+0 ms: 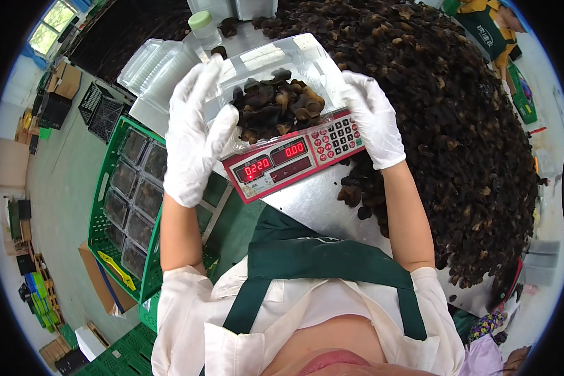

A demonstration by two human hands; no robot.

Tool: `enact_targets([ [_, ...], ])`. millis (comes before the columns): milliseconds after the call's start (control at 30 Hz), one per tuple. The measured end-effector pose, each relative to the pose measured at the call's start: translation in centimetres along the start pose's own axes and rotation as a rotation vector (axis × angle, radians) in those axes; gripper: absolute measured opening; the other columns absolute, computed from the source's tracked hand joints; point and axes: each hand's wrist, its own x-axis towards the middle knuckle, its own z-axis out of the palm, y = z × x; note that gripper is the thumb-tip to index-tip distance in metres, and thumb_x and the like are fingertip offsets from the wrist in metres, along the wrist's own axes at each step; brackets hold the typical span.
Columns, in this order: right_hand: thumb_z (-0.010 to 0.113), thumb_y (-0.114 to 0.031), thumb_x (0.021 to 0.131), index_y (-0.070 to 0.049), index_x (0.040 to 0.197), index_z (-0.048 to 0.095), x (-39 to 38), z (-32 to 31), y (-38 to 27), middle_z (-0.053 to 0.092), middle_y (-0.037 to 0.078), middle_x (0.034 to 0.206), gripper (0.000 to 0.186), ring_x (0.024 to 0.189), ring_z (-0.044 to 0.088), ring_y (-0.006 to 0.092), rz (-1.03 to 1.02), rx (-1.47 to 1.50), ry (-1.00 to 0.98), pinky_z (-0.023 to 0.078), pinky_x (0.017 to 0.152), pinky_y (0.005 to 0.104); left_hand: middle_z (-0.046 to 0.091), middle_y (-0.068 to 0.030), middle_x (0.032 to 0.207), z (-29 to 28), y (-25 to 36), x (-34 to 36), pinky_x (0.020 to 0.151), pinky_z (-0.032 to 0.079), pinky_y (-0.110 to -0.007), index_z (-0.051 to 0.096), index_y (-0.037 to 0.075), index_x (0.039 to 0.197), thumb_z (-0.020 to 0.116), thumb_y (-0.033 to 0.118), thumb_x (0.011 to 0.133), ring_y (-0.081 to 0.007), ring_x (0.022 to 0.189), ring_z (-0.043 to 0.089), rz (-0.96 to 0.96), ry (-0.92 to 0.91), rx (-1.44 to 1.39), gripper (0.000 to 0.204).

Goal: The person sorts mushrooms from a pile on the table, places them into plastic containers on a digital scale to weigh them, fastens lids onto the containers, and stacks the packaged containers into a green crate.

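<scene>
A clear plastic box [247, 139] filled with dark wood ear mushrooms [276, 105] sits on the platform of a red digital scale [276, 178]. My left hand [197, 128], in a white glove, curves round the box's left side, thumb at the near corner and fingers toward the far one. At the right side is my right hand [373, 119], also gloved in white, its bent fingers against the clear plastic edge. The exact contact of its fingertips is hard to see. The scale's display is lit red, with its keypad beside my right hand.
A huge heap of wood ear [464, 138] covers the right of the metal table [313, 210]. Stacked clear boxes [153, 72] and a green-lidded jar [203, 28] stand at the back left. Filled boxes lie in a green crate [97, 216]. Another person [489, 28] is at the far right.
</scene>
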Motion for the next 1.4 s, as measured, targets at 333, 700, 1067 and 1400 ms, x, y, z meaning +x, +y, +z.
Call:
enact_targets([
  [333, 0.086, -0.050, 0.074, -0.011, 0.152, 0.041, 9.8, 5.6, -3.0, 0.054, 0.014, 0.145, 0.099, 0.119, 0.064, 0.0291, -0.135, -0.180, -0.028, 0.047, 0.107, 0.0422, 0.068, -0.0049, 0.131, 1.8, -2.4, 6.9, 0.105, 0.048, -0.028, 0.061, 0.005, 0.141, 0.054, 0.007, 0.107, -0.0135, 0.118, 0.062, -0.124, 0.085, -0.510, 0.034],
  [700, 0.076, -0.027, 0.090, -0.009, 0.113, 0.065, 11.3, 8.7, -1.4, 0.071, 0.010, 0.097, 0.031, 0.085, 0.071, 0.0277, -0.626, -0.492, 0.156, 0.057, 0.074, 0.0379, 0.066, 0.0001, 0.121, 1.0, -3.4, 7.7, 0.101, 0.046, -0.027, 0.060, 0.010, 0.144, 0.051, 0.013, 0.110, -0.0078, 0.108, 0.059, -0.180, 0.033, -0.537, 0.035],
  [1067, 0.067, -0.018, 0.098, -0.005, 0.095, 0.072, 6.3, 2.6, -6.6, 0.073, 0.004, 0.085, 0.014, 0.070, 0.067, 0.0140, -0.098, 0.204, 0.006, 0.053, 0.066, 0.0275, 0.066, 0.0010, 0.111, 1.7, -4.5, 7.8, 0.097, 0.046, -0.024, 0.064, 0.007, 0.139, 0.053, 0.005, 0.107, -0.0075, 0.101, 0.059, -0.162, 0.099, -0.620, 0.034],
  [1400, 0.065, -0.009, 0.091, -0.011, 0.088, 0.062, -10.0, -0.1, -1.2, 0.047, 0.002, 0.064, 0.004, 0.055, 0.052, 0.0124, -0.388, -0.029, -0.238, 0.045, 0.047, 0.0284, 0.070, 0.0001, 0.113, 1.9, -7.4, 8.0, 0.095, 0.051, -0.025, 0.063, 0.010, 0.140, 0.054, 0.015, 0.109, -0.0076, 0.104, 0.063, -0.179, 0.067, -0.544, 0.033],
])
